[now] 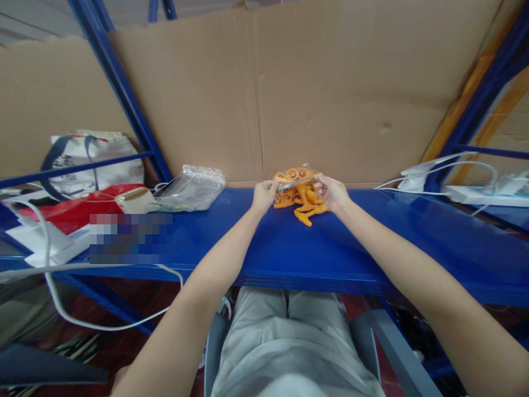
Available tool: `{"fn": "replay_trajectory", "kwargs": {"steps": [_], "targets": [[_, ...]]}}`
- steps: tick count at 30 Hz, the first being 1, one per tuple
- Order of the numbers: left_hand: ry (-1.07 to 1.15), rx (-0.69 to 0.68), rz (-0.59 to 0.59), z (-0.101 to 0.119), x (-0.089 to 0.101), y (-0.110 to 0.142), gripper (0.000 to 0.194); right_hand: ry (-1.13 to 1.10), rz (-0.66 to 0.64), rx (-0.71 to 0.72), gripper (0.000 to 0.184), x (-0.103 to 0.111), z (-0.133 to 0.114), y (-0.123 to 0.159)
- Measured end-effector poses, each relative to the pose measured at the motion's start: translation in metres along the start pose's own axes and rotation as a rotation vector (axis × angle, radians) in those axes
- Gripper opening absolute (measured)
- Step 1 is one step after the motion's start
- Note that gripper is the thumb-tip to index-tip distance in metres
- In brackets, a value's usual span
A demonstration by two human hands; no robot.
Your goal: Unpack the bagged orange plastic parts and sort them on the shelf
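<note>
My left hand (pixel 265 196) and my right hand (pixel 333 193) are both closed, pinching opposite ends of a clear, shiny plastic bag (pixel 294 183). Stretched between them, the bag catches the light with a rainbow glint. Behind and below it lie several orange rubbery toys (pixel 305 216) with big round eyes, heaped on the blue table (pixel 289 248). Some of the toys are partly covered by the plastic and by my fingers. Whether one of them is inside the bag I cannot tell.
A stack of clear plastic bags (pixel 192 190) lies left of the toys. Farther left are a red bag (pixel 82 209), a white tote (pixel 99 165) and a white cable (pixel 49 286). A power strip (pixel 491 196) sits right. Cardboard (pixel 330 94) stands behind the table.
</note>
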State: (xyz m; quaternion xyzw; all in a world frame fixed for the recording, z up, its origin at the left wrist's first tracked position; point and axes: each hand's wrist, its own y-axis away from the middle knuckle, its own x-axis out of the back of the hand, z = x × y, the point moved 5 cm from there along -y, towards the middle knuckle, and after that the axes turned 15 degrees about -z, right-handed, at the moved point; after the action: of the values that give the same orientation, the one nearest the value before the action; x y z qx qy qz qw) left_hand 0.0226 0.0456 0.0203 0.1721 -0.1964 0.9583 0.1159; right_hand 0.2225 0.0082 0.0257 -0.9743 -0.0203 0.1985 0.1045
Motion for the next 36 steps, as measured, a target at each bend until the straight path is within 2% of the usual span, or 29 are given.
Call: {"fn": "replay_trajectory", "kwargs": {"steps": [6, 12, 15, 18, 21, 24, 28, 30, 32, 36], "targets": [[-0.111, -0.085, 0.013, 0.001, 0.000, 0.000, 0.034, 0.061, -0.014, 0.060, 0.025, -0.003, -0.002, 0.000], [-0.309, -0.113, 0.080, 0.008, 0.003, 0.004, 0.032, 0.204, -0.136, 0.173, 0.010, 0.004, -0.009, -0.005], [-0.235, -0.057, 0.006, 0.010, -0.001, 0.005, 0.033, 0.163, -0.118, 0.194, 0.011, 0.006, -0.010, -0.005], [-0.069, 0.043, -0.087, 0.010, -0.005, 0.005, 0.031, 0.117, -0.084, 0.160, 0.013, 0.007, -0.009, -0.005], [0.140, 0.127, -0.097, 0.009, -0.003, 0.006, 0.034, 0.092, -0.086, 0.113, 0.012, 0.007, -0.008, -0.005], [0.276, 0.217, -0.127, 0.003, -0.003, 0.008, 0.041, 0.082, -0.109, 0.022, 0.012, 0.007, -0.006, -0.004], [0.291, 0.308, -0.213, -0.004, -0.009, 0.010, 0.031, 0.117, -0.107, -0.157, 0.025, 0.005, 0.000, 0.001], [0.284, 0.312, -0.223, -0.004, -0.011, 0.011, 0.025, 0.141, -0.102, -0.243, 0.029, 0.002, 0.003, 0.005], [0.287, 0.290, -0.212, -0.002, -0.011, 0.011, 0.024, 0.154, -0.095, -0.281, 0.025, -0.002, 0.004, 0.009], [0.335, 0.197, -0.166, 0.005, -0.011, 0.011, 0.024, 0.122, -0.064, -0.175, 0.021, -0.008, 0.001, 0.012]]}}
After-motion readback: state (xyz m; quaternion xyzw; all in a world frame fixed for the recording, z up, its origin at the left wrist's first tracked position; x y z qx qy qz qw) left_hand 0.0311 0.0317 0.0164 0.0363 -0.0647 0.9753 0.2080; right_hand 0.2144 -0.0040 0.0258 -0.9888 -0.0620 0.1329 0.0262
